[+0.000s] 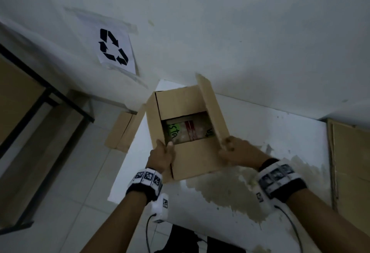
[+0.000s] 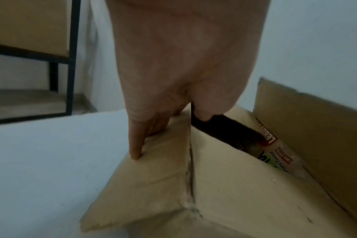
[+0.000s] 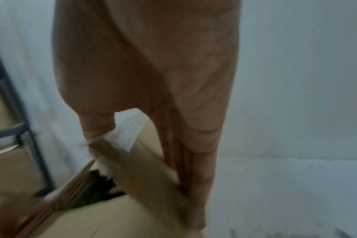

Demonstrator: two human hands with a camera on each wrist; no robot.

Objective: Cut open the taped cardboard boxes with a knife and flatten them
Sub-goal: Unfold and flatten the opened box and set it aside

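Note:
A brown cardboard box [image 1: 192,158] is held up in front of the wall, top open, its right flap [image 1: 212,108] standing upright. Printed snack packets [image 1: 184,130] lie inside; a packet [image 2: 273,153] also shows in the left wrist view. My left hand [image 1: 167,145] grips the near-left corner, fingers [image 2: 136,145] on the outer side of the box [image 2: 224,185] and thumb over the rim. My right hand [image 1: 226,144] pinches the right flap [image 3: 145,173] near its lower end, thumb on one face, fingers on the other. No knife is in view.
A paper sheet with a recycling symbol [image 1: 115,47] is taped to the wall. Flattened cardboard [image 1: 122,130] lies on the floor at left, and a large cardboard sheet [image 1: 350,162] leans at right. A black metal frame [image 1: 46,96] stands at left. A stain [image 1: 230,188] marks the white surface below.

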